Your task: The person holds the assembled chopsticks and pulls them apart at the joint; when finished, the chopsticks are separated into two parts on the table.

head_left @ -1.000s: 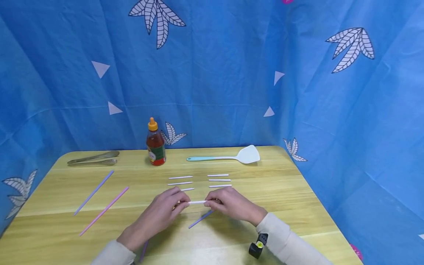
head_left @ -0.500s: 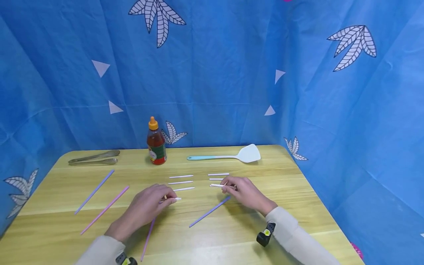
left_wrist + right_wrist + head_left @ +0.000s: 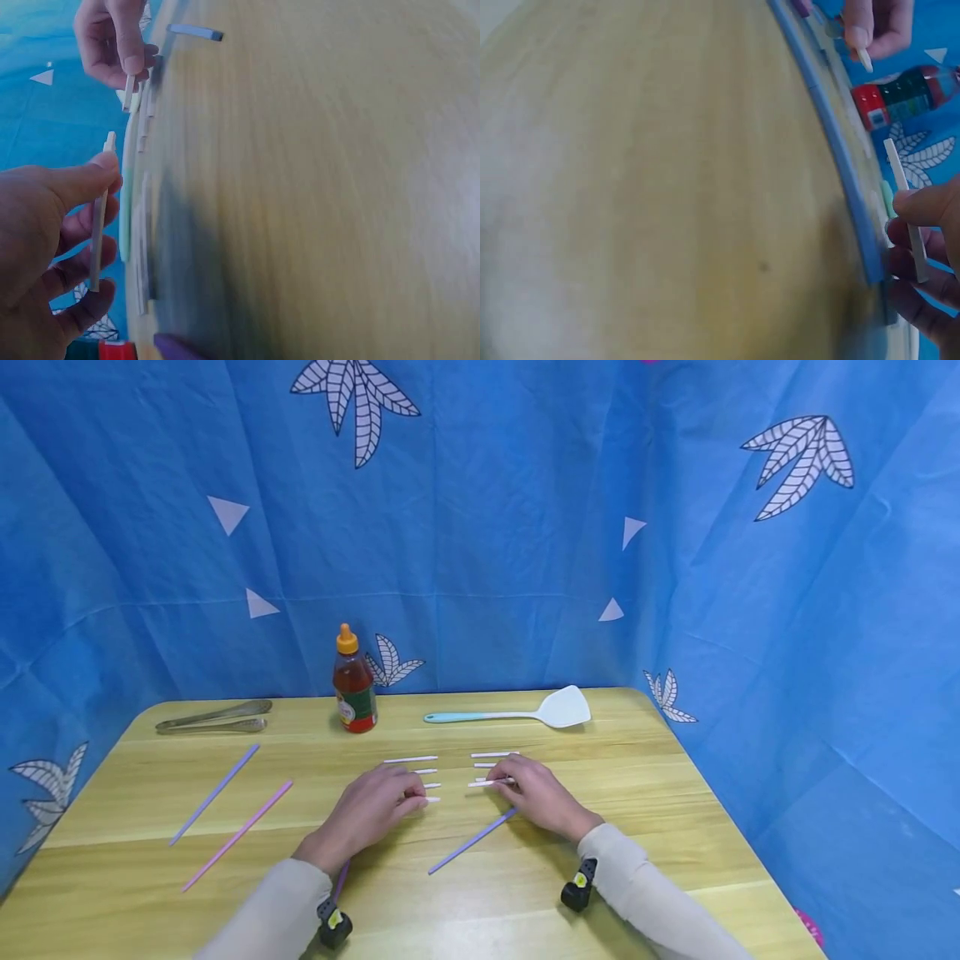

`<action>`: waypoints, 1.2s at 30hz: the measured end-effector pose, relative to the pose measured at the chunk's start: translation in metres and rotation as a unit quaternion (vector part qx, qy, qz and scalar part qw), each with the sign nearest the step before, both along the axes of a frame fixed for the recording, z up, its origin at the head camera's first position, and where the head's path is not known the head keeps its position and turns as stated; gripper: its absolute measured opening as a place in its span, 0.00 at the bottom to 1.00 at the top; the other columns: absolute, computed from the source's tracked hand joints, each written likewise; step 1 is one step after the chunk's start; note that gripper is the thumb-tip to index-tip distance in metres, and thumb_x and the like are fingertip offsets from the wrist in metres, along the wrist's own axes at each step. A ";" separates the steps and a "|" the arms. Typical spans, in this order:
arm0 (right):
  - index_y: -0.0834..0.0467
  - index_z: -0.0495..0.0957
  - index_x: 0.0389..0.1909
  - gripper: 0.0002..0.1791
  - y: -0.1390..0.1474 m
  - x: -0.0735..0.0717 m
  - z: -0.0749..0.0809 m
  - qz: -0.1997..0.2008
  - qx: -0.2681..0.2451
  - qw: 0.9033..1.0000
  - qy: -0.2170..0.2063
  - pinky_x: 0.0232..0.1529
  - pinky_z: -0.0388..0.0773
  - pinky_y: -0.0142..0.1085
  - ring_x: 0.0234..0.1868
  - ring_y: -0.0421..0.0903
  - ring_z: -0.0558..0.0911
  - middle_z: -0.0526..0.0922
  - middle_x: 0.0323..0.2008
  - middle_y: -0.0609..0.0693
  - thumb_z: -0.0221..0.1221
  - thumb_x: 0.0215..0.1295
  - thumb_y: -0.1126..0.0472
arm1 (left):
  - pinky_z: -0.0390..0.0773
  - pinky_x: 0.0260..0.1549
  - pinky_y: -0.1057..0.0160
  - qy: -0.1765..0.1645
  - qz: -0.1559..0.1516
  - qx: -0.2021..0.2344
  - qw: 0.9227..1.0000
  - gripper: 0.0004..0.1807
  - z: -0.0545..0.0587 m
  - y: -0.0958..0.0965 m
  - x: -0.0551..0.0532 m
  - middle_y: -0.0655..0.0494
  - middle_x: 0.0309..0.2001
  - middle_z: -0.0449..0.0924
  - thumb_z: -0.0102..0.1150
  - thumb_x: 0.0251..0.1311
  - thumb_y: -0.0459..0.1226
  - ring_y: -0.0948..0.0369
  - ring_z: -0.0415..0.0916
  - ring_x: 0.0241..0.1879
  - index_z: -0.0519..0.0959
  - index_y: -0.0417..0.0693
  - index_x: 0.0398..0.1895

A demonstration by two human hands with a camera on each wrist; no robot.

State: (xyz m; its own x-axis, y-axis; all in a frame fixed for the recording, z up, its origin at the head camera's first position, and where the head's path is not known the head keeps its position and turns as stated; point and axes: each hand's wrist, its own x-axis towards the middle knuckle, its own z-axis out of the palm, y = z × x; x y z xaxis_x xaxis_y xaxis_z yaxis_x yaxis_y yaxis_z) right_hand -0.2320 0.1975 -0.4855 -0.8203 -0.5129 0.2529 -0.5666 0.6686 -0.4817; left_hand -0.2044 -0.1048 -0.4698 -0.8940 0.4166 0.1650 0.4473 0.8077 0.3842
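My left hand (image 3: 369, 807) pinches a short white stick (image 3: 98, 232) with a narrower tip, just above the table at the near end of the left row. My right hand (image 3: 546, 795) pinches another short white stick (image 3: 907, 206) between thumb and fingers, beside the right row. Beyond the hands, several similar white sticks lie in two rows, such as a left white stick (image 3: 411, 759) and a right white stick (image 3: 495, 754). The hands partly cover both rows. A blue stick (image 3: 472, 842) lies diagonally between the arms. Under my left forearm, a purple stick (image 3: 341, 881) is mostly hidden.
At the back of the wooden table (image 3: 450, 918) stand a sauce bottle (image 3: 354, 689) and, lying flat, a spatula (image 3: 564, 708) and metal tongs (image 3: 213, 718). A bluish stick (image 3: 213, 795) and a pink stick (image 3: 237, 837) lie at left. Behind hangs a blue curtain (image 3: 480, 527).
Earlier both hands held the ends of one white stick; then they parted, each with a piece. Since then the left hand has moved right and forward, the right hand slightly left.
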 end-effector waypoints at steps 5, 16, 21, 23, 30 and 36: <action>0.55 0.87 0.49 0.05 0.000 0.003 -0.004 0.003 0.020 1.000 -0.002 0.56 0.87 0.41 0.51 0.45 0.88 0.87 0.46 0.46 0.66 0.78 0.62 | 0.83 0.58 0.50 -0.036 0.007 -0.007 0.999 0.01 -0.007 0.009 -0.004 0.62 0.46 0.85 0.71 0.73 0.40 0.58 0.80 0.52 0.88 0.57 0.44; 0.54 0.86 0.48 0.04 0.006 0.009 -0.004 0.010 0.029 1.000 -0.008 0.57 0.88 0.42 0.51 0.45 0.88 0.85 0.45 0.45 0.65 0.79 0.61 | 0.83 0.58 0.50 -0.056 0.014 -0.001 0.998 0.03 -0.011 0.010 -0.005 0.61 0.47 0.86 0.70 0.73 0.37 0.58 0.80 0.53 0.88 0.57 0.45; 0.53 0.86 0.48 0.04 0.006 0.012 -0.002 0.007 0.049 0.999 -0.005 0.55 0.88 0.41 0.50 0.43 0.88 0.83 0.44 0.44 0.66 0.78 0.60 | 0.82 0.53 0.53 -0.054 0.011 -0.002 0.998 0.04 -0.011 0.009 -0.007 0.64 0.43 0.83 0.71 0.72 0.37 0.61 0.77 0.47 0.88 0.58 0.44; 0.53 0.86 0.48 0.04 0.005 0.013 -0.001 0.005 0.059 0.998 0.008 0.54 0.88 0.41 0.49 0.43 0.88 0.84 0.43 0.44 0.66 0.78 0.59 | 0.82 0.51 0.54 -0.053 0.014 -0.005 0.998 0.04 -0.011 0.008 -0.008 0.65 0.41 0.82 0.71 0.72 0.37 0.62 0.77 0.46 0.88 0.59 0.44; 0.54 0.88 0.45 0.04 0.000 0.009 -0.003 -0.013 0.087 0.993 0.083 0.47 0.86 0.42 0.44 0.45 0.85 0.85 0.40 0.46 0.71 0.73 0.60 | 0.82 0.51 0.54 -0.053 0.015 -0.008 0.998 0.04 -0.012 0.007 -0.009 0.64 0.42 0.83 0.72 0.72 0.37 0.61 0.77 0.46 0.87 0.59 0.43; 0.53 0.88 0.43 0.03 0.002 0.006 -0.007 -0.013 0.090 0.991 0.096 0.49 0.86 0.41 0.45 0.45 0.85 0.84 0.40 0.46 0.71 0.71 0.62 | 0.82 0.53 0.53 -0.053 0.016 -0.007 0.998 0.05 -0.012 0.008 -0.009 0.64 0.43 0.83 0.72 0.72 0.37 0.61 0.76 0.48 0.87 0.60 0.43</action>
